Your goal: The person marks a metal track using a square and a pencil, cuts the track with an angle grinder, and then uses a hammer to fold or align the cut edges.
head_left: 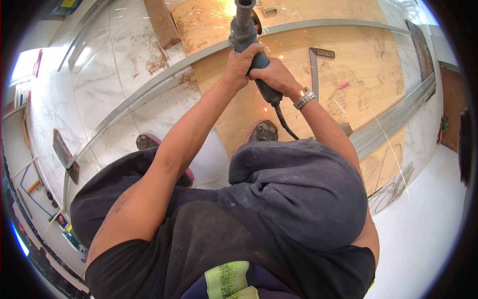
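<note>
Both my hands are wrapped round the body of a dark angle grinder (243, 36). My left hand (242, 64) grips it on the left side, a little farther forward. My right hand (275, 75), with a metal watch (304, 99) on the wrist, holds it from the right, nearer its cord end. At the far end, the grinder's disc (256, 23) is at a long thin metal bar (199, 55), and bright orange sparks (226, 10) fly off there. Whether the disc touches the bar is partly hidden by the tool. The black cord (284, 122) runs back toward my right knee.
The bar crosses a wooden board (358, 65) on white marbled tiles (94, 94). A metal try square (314, 67) and a pink marker (344, 85) lie on the board. More metal bars (398, 119) rest at the right, near wood blocks and coiled wire (396, 194).
</note>
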A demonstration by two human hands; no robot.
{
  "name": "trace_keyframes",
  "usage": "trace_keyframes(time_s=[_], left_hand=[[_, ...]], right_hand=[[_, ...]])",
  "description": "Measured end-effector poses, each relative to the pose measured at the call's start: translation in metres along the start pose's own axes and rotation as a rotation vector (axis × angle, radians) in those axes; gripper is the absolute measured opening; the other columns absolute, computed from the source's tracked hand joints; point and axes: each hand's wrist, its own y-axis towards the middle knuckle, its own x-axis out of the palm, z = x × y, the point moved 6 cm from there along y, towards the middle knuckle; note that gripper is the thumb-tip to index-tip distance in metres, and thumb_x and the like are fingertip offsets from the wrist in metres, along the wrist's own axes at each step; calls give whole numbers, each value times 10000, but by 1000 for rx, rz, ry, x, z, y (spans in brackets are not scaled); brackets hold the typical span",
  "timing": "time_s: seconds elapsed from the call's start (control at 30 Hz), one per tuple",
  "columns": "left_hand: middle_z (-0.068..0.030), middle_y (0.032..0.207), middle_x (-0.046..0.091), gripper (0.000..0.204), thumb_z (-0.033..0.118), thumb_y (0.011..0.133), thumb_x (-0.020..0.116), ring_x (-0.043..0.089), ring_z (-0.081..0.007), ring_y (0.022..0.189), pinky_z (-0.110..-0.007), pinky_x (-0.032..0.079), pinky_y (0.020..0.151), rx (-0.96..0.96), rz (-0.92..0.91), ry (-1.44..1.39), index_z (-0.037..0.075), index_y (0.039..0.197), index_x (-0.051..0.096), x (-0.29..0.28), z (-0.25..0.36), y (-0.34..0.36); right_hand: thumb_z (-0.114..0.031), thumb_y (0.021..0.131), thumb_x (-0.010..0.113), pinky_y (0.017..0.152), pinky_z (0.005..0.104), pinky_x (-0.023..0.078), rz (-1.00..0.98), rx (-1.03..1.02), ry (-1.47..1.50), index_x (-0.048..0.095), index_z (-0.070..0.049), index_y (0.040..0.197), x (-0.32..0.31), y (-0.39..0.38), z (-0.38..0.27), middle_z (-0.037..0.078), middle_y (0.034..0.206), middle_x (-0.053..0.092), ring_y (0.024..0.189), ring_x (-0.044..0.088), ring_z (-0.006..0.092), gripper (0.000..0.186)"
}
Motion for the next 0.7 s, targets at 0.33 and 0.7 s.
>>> trace_keyframes(time_s=[0.33,0.7], left_hand=[[-6,928,651,322,158,786,838,631,-134,803,-320,544,726,-10,40,-45,71,1043,664,2,0,-2],[-11,949,657,355,231,803,836,633,-123,808,-301,527,725,-16,60,18,72,1074,670,3,-2,-4]], right_hand=[[-319,705,778,651,297,506,7,8,-17,702,-19,847,-2,-9,-11,47,786,680,697,638,153,340],[-340,693,779,636,311,510,8,-33,31,716,-19,852,-4,-9,-8,66,785,693,688,648,174,365]])
